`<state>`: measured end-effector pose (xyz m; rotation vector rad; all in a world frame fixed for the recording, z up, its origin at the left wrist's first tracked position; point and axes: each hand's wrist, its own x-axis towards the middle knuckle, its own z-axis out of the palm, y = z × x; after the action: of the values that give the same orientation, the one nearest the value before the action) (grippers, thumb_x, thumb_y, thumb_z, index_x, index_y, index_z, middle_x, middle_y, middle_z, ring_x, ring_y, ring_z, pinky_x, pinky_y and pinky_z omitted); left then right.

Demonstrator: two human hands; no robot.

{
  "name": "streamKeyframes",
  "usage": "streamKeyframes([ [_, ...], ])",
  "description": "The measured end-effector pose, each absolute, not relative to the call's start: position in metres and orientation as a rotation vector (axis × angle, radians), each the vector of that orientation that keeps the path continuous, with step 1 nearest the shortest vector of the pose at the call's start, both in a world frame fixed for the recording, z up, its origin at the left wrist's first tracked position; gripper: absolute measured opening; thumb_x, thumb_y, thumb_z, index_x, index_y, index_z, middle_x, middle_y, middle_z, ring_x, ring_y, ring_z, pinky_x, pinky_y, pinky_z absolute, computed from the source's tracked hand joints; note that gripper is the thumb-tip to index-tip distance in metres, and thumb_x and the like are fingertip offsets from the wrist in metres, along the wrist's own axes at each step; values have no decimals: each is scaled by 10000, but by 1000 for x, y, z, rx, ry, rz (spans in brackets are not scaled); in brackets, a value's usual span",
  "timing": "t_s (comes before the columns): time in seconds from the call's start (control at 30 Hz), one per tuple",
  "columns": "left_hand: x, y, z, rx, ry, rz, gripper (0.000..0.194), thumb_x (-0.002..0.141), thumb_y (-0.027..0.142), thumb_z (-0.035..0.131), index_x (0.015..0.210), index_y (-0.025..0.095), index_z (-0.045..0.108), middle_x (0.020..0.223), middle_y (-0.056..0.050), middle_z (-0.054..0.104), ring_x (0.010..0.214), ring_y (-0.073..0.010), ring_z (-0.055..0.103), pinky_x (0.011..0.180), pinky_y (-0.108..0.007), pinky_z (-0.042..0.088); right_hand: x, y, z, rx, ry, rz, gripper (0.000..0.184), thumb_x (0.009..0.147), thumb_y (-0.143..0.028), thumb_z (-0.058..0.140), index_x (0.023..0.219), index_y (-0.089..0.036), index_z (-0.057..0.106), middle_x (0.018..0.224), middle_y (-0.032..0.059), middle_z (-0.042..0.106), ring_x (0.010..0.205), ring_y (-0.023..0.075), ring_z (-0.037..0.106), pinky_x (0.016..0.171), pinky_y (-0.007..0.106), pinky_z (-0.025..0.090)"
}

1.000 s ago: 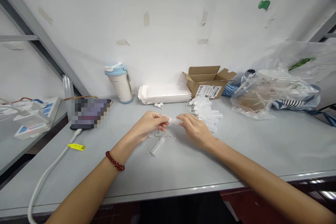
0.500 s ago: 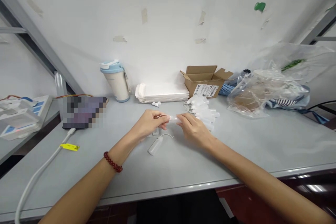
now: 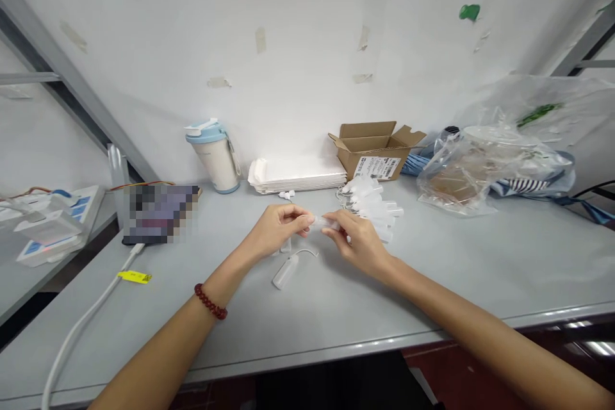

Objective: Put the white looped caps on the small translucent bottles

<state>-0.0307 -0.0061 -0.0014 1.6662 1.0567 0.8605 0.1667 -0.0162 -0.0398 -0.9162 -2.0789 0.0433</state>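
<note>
My left hand and my right hand meet over the table, both closed on a small translucent plastic squeeze bottle. The left fingers pinch its left end, the right fingers its body; much of it is hidden. Below the hands a similar squeeze bottle with a thin curved tube lies on its side. Part of another clear piece shows beneath my left hand. Behind my right hand is a pile of several such bottles. A small white nozzle-like piece lies beyond my left hand.
At the wall stand a cream tumbler with a blue lid, a stack of white envelopes and an open cardboard box. A clear plastic bag is to the right. A blurred-out device with a white cable sits left.
The view has shifted slightly. Both hands stay together on the bottle, and the right fingers have changed position a little, with the thumb now showing more.
</note>
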Motion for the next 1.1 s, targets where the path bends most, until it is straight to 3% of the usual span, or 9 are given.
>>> streamKeyframes([
  [0.17, -27, -8, -1, 1747, 1115, 735, 346, 792, 453, 576, 702, 126, 644, 679, -31, 626, 582, -129, 584, 601, -257, 481, 166, -18, -36, -944, -2043, 183, 156, 877, -235, 490, 945, -148, 600, 725, 61, 611, 574, 141, 514, 548, 265, 409],
  [0.37, -23, -13, -4, 1841, 1122, 906, 206, 767, 347, 621, 807, 154, 681, 762, -23, 644, 650, -133, 561, 618, -237, 473, 169, -15, -24, -1092, -1776, 1165, 272, 841, -382, 502, 795, -139, 613, 511, -23, 499, 414, 102, 440, 438, 244, 361],
  [0.43, -23, -13, -4, 1845, 1120, 919, 201, 767, 342, 623, 819, 157, 683, 793, -26, 653, 667, -134, 560, 633, -236, 474, 171, -12, -24, -1045, -1692, 1348, 304, 816, -423, 518, 769, -135, 604, 506, -28, 489, 401, 97, 428, 418, 242, 360],
  [0.7, -23, -13, -2, 1798, 1115, 785, 367, 845, 460, 497, 704, 139, 605, 680, -19, 603, 579, -117, 558, 571, -232, 461, 168, -15, -23, -1095, -1767, 942, 231, 810, -324, 534, 890, -136, 642, 536, -37, 504, 471, 98, 469, 491, 236, 371],
  [0.83, -21, -17, -2, 1834, 1093, 802, 306, 846, 414, 508, 736, 144, 599, 679, -11, 590, 610, -126, 567, 596, -240, 459, 169, -17, -20, -1095, -1781, 959, 249, 825, -367, 515, 824, -142, 621, 551, -35, 508, 442, 85, 428, 459, 232, 341],
  [0.97, -18, -18, -2, 1959, 1092, 906, 192, 817, 333, 556, 865, 159, 622, 767, -16, 616, 697, -141, 575, 665, -253, 464, 171, -15, -19, -1095, -1724, 1113, 358, 844, -478, 472, 652, -176, 493, 472, -68, 386, 384, 78, 371, 417, 232, 308],
  [1.1, -19, -18, 0, 1864, 1097, 854, 279, 841, 407, 510, 846, 156, 630, 826, -39, 637, 706, -146, 589, 643, -250, 482, 171, -15, -20, -1077, -1746, 1050, 347, 862, -473, 459, 720, -165, 534, 495, -62, 404, 429, 87, 406, 458, 235, 333],
])
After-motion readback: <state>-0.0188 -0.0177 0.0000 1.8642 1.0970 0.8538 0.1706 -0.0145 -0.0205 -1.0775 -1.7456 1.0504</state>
